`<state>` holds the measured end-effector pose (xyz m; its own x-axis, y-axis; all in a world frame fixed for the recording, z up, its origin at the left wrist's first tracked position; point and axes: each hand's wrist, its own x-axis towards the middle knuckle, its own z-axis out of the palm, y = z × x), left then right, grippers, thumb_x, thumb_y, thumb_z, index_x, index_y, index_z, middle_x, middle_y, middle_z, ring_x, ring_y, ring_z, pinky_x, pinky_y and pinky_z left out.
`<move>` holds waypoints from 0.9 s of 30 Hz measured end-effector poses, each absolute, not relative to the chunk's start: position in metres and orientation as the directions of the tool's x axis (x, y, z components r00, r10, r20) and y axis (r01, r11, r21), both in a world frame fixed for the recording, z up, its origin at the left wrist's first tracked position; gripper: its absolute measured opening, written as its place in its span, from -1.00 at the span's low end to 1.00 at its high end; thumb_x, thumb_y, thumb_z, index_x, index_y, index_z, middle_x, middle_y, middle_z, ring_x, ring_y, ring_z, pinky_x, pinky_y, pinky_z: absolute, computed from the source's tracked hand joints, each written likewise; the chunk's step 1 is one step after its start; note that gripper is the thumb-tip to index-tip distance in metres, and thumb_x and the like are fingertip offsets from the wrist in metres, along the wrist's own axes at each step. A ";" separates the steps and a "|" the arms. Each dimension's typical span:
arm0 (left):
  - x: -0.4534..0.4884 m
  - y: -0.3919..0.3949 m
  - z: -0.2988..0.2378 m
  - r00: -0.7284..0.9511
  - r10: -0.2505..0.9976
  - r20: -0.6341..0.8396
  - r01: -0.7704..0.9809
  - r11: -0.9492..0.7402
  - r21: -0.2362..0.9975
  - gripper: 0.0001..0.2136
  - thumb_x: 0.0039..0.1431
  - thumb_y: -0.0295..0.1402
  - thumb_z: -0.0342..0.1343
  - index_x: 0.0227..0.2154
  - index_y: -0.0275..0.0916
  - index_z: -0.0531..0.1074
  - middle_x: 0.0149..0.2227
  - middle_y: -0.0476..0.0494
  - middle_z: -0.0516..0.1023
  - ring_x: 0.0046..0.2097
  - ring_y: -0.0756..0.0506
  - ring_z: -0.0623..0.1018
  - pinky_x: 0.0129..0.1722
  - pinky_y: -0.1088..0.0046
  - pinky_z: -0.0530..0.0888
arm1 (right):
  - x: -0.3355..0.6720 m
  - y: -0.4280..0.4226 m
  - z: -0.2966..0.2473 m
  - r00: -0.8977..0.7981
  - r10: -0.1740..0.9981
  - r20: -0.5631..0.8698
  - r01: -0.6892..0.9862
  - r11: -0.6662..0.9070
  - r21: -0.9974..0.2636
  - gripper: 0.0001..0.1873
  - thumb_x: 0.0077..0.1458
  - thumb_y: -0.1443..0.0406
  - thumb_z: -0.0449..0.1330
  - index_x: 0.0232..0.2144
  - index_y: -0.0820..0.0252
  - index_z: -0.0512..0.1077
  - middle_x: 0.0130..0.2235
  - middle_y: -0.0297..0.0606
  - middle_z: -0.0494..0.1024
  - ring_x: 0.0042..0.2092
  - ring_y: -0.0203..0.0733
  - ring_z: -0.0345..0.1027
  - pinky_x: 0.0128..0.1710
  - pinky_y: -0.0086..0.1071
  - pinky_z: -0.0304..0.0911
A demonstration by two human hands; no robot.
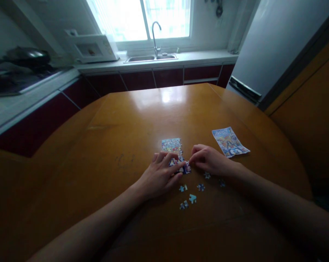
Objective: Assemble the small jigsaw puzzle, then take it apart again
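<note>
A partly joined jigsaw puzzle (171, 145) lies on the wooden table (120, 123), its right edge uneven. My left hand (161, 173) rests over the lower part of the puzzle, fingers spread, the index fingertip at its lower right corner. Just right of that corner is my right hand (208, 158), thumb and index finger pinched together at the puzzle's edge; what they hold, if anything, is too small to make out. Several loose puzzle pieces lie nearer to me, among them a light blue piece (192, 198) and a dark patterned piece (200, 187).
A printed picture sheet (230, 142) lies beyond my right hand. Past the table are a counter with a sink (142, 59) and faucet (154, 36), a white microwave (94, 49), a stove with a pan (27, 56) at left, and a refrigerator (276, 43) at right.
</note>
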<state>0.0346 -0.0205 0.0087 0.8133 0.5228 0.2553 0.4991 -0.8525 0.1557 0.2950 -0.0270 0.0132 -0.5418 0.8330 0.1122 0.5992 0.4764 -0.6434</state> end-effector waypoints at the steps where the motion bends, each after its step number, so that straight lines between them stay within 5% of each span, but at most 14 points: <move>1: 0.035 -0.021 0.009 0.816 0.521 0.251 0.499 -0.853 0.152 -0.64 0.36 -0.22 0.05 0.19 0.04 0.37 0.12 -0.16 0.35 0.08 -0.26 0.28 0.05 0.07 0.28 | 0.295 -0.027 0.013 -0.540 0.834 0.115 0.601 0.478 -0.641 -0.73 0.07 0.50 0.18 -0.32 0.13 0.63 -0.26 -0.23 0.49 -0.22 -0.20 0.36 -0.20 -0.31 0.28; 27: 0.035 -0.020 0.006 0.816 0.534 0.219 0.513 -0.845 0.151 -0.67 0.39 -0.19 0.01 0.16 -0.02 0.37 0.14 -0.18 0.33 0.11 -0.27 0.28 0.07 0.03 0.31 | 0.295 -0.029 0.008 -0.520 0.841 0.153 0.627 0.497 -0.600 -0.75 0.17 0.43 0.15 -0.28 0.10 0.62 -0.28 -0.24 0.51 -0.26 -0.23 0.38 -0.25 -0.34 0.26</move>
